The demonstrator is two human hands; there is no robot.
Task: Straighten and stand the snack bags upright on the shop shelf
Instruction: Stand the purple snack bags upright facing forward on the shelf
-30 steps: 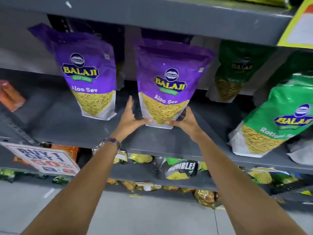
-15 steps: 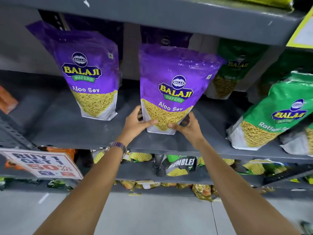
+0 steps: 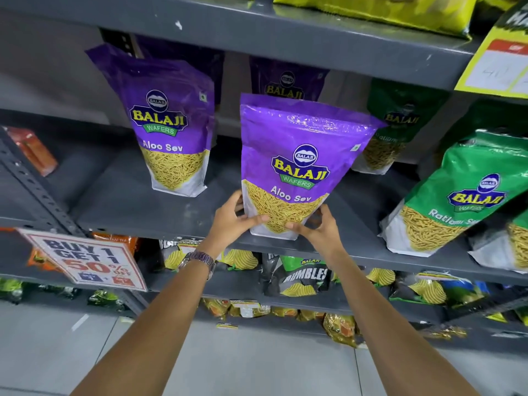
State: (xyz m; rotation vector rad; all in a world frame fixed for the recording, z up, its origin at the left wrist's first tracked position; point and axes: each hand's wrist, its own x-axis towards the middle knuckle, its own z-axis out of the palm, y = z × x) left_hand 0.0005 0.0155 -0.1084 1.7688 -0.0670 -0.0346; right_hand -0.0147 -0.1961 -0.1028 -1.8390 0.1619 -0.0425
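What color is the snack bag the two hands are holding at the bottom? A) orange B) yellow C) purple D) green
C: the left hand and right hand both grip the bottom of a purple Aloo Sev bag at the front of the shelf; the green bag off to the right is untouched.

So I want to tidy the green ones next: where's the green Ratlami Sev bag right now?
The green foil Ratlami Sev bag leans tilted at the right of the grey metal shelf in the head view, right of the purple Aloo Sev bag held in both hands.
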